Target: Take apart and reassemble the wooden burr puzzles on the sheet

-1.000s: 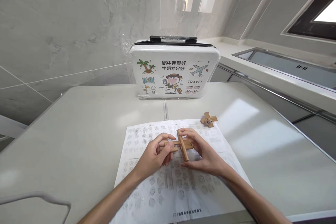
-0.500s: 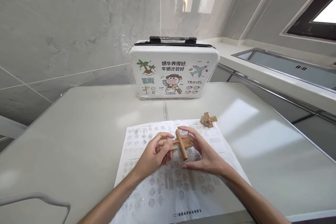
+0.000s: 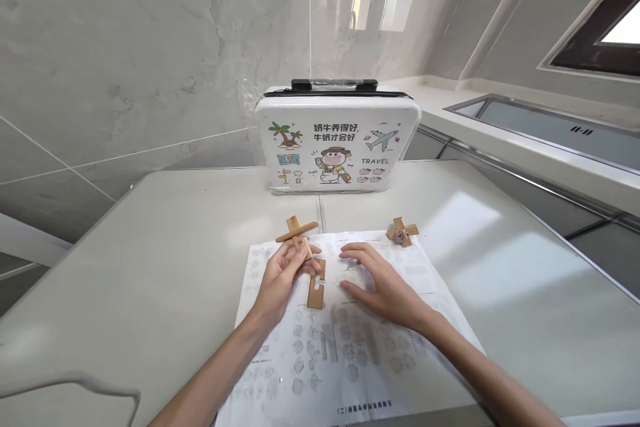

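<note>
My left hand (image 3: 283, 277) is closed on a cross-shaped group of wooden pieces (image 3: 297, 230), tilted up toward the left above the sheet's upper edge. Just below its fingers, a flat notched wooden piece (image 3: 315, 297) shows over the printed sheet (image 3: 365, 373); whether the fingers touch it is unclear. To the right, my right hand (image 3: 383, 283) has its fingers spread and nothing between them. A second small wooden cross assembly (image 3: 403, 232) rests at the sheet's top right corner.
A white case with cartoon prints (image 3: 330, 177) stands upright at the back of the pale table (image 3: 165, 233), against the tiled wall. On the right is a counter with a sink (image 3: 540, 127). A grey cable (image 3: 75, 379) lies at the lower left.
My left hand has tilted the wooden group up and to the left. My right hand has come away from it. The flat notched piece now shows separately below the left fingers.
</note>
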Motion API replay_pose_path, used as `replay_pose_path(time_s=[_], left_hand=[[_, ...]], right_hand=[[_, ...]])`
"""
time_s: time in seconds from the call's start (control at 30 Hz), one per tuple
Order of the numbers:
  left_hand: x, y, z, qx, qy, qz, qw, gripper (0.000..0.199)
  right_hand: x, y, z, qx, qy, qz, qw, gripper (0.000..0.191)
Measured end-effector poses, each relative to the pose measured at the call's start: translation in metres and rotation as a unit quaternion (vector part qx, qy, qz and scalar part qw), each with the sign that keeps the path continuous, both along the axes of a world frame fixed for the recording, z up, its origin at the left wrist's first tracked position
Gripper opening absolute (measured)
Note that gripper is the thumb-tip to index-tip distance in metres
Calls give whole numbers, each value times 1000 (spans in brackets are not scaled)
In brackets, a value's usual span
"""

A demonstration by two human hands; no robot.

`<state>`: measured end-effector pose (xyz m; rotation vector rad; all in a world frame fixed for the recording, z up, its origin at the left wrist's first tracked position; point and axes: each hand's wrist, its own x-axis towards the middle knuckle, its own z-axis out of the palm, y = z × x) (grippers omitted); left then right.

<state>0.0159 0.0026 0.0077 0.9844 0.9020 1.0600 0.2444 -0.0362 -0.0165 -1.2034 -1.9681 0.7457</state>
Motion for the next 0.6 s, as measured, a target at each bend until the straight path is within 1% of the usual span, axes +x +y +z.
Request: replay_pose_path(time_s=[0.1,0.2,0.23,0.33,0.4,0.43,0.5,0.53,0.57,0.6], left_hand=[[-2,2,-1,2,1,9,1000,34],[-1,3,-3,11,4,16,1000,36],[-1,3,-3,13,4,19,1000,36],[-1,3,-4,14,6,25,1000,36],[-1,4,-4,13,9,26,1000,38],[-1,4,-5,12,11,26,1000,38],[-1,4,-5,9,14,29,999,40],[-1,4,-5,7,15,30,999,40],[-1,3,-5,6,16,30,999,39],[-1,3,-5,5,15,28,999,39]], right_hand=[[-18,2,4,29,-28,26,999,65],[-36,5,4,61,-55,49,995,84],[-40,7,3,68,-60,53,994,86],[-46,9,0,78,-51,66,994,79],[-44,10,0,68,-23,59,996,74],[-41,11,0,51,3,47,998,72],[-33,12,0,-20,82,14,996,68],[-28,14,0,-74,149,-9,986,63],[-23,16,0,-147,214,-14,966,63],[-19,19,-1,-200,275,-11,940,66]])
